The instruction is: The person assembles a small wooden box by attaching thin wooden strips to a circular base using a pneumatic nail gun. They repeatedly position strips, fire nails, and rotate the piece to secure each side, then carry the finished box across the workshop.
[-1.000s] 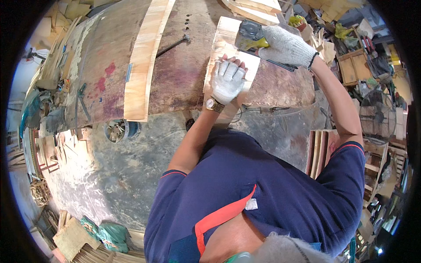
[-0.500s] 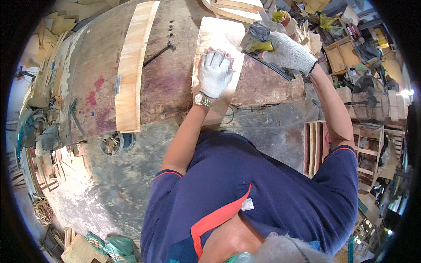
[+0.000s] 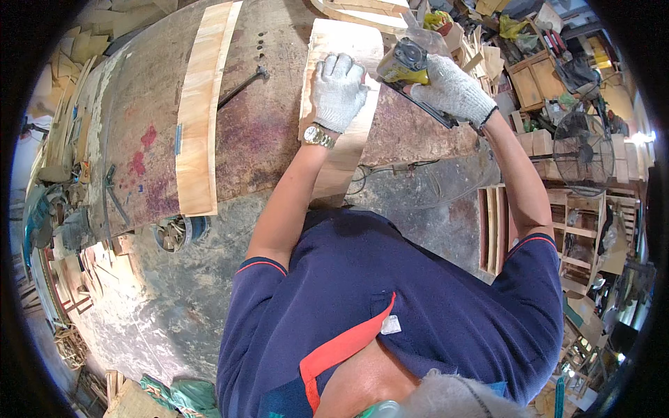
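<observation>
Right grip (image 3: 455,89) closed around nailer (image 3: 406,68)

Left hand (image 3: 339,93) palm down, fingers forward; right hand (image 3: 454,90) curled, elbow bent

Stained brown workbench (image 3: 268,129), long pale wood strip (image 3: 203,118), dark rod (image 3: 241,90), wide board (image 3: 348,38), curved wooden piece (image 3: 366,23)

Left hand (image 3: 339,93) hides part of the pale board (image 3: 348,35); right hand (image 3: 454,89) covers part of the black-and-yellow tool (image 3: 405,61); upper frame edge crops the curved wooden piece (image 3: 369,22).
</observation>
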`<action>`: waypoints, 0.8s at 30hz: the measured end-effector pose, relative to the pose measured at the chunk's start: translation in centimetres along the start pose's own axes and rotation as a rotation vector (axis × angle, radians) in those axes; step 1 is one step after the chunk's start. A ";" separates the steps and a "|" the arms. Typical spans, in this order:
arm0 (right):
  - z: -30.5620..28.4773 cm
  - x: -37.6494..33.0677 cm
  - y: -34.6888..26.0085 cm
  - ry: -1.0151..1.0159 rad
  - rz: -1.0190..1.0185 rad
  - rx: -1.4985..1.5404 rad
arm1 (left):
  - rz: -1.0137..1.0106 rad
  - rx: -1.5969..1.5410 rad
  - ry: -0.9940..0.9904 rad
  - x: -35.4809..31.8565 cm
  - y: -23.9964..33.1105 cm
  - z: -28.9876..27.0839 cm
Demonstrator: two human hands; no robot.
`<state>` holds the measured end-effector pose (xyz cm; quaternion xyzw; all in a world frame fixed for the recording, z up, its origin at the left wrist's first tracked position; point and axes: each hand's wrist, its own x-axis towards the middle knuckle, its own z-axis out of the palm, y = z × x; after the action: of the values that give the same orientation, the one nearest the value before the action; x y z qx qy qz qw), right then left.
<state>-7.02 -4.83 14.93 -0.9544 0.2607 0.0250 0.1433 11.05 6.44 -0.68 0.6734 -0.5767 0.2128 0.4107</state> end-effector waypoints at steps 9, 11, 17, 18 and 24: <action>0.9 0.0 0.2 0.096 -0.049 -0.003 | -0.022 -0.026 -0.014 2.0 -0.7 0.6; 1.1 -0.2 0.2 0.079 0.002 -0.057 | -0.009 -0.028 0.030 2.6 -1.1 1.0; 2.2 0.2 0.9 0.104 0.047 -0.028 | -0.016 -0.017 0.018 4.0 -1.8 1.8; 2.3 0.3 1.0 0.115 0.031 -0.034 | -0.014 -0.006 0.019 4.2 -1.9 1.8; 2.6 0.1 1.1 0.125 0.000 -0.006 | -0.014 0.009 0.038 4.7 -2.1 2.6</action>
<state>-7.46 -5.04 12.15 -0.9546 0.2690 -0.0340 0.1237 13.75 1.55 0.79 0.6751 -0.5631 0.2255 0.4199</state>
